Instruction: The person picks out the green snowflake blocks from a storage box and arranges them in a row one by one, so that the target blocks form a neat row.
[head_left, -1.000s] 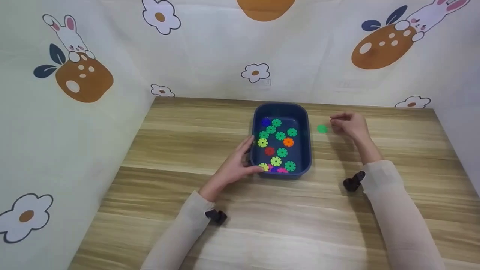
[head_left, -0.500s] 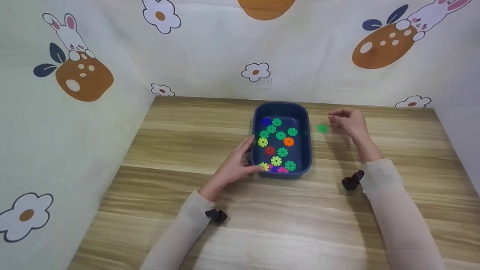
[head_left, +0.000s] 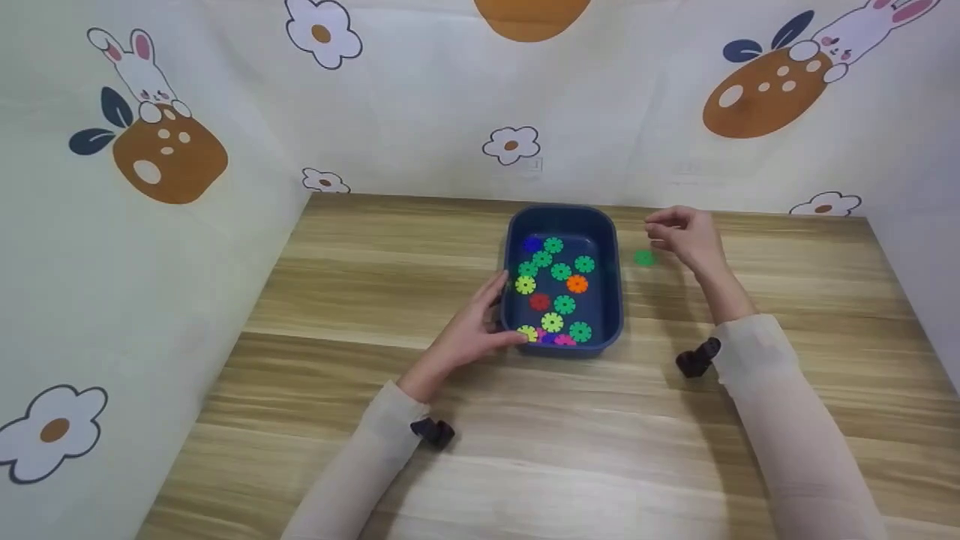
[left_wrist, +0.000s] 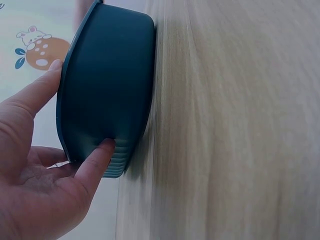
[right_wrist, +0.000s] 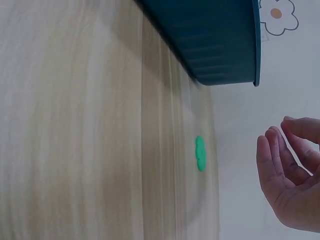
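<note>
A dark blue plastic tub (head_left: 600, 330) stands on the table, with several notched snowflake building discs inside, such as an orange disc (head_left: 577, 284) and a red disc (head_left: 539, 302). My left hand (head_left: 469, 334) rests at its near left corner, fingers mostly straight against the outside and thumb at the near rim. In the left wrist view, fingertips touch the tub's wall (left_wrist: 107, 75). One green snowflake disc (head_left: 644, 258) lies on the table right of the tub. Just beyond and above it hovers my right hand (head_left: 690, 238), fingers loosely bent, with nothing visible between them.
Wood-grain tabletop (head_left: 375, 262) surrounds the tub. A patterned cloth wall (head_left: 420, 112) with bunnies and flowers rises behind the table's far edge and along its sides. A small black camera (head_left: 697, 358) sits at the right sleeve.
My right hand has shifted slightly left and toward the far edge, closer to the tub. The left hand, tub and discs look the same.
</note>
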